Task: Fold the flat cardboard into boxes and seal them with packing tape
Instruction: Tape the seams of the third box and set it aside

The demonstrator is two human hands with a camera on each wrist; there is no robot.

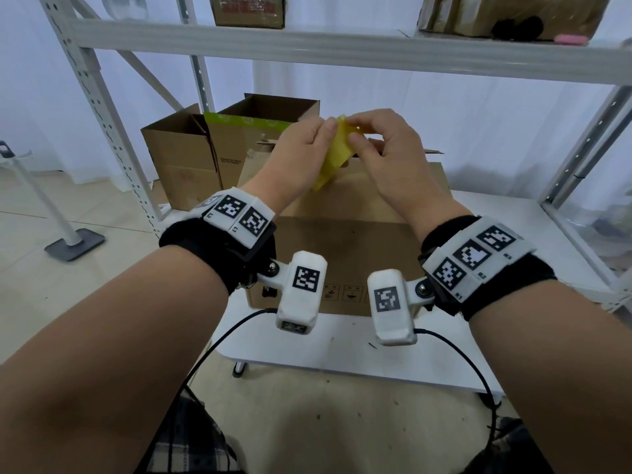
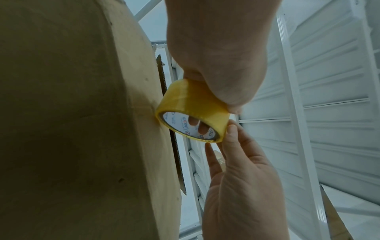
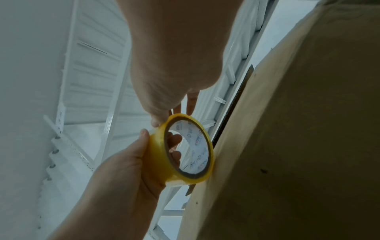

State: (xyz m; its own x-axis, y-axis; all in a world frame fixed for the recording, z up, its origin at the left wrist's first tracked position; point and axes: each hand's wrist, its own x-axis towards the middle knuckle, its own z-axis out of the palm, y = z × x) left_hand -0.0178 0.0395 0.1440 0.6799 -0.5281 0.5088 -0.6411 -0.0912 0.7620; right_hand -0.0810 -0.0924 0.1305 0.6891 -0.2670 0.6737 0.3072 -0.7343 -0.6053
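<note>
The tape roll [image 1: 337, 150] is yellow and see-through with a printed white core, just above the brown box [image 1: 345, 241]. Left hand [image 1: 301, 145] grip closes around it; right hand [image 1: 383, 145] pinches its edge.

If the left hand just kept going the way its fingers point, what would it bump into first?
The tape roll it already grips, with the right hand on the roll's far side. The cardboard box lies just below, though depth is hard to judge.
</note>
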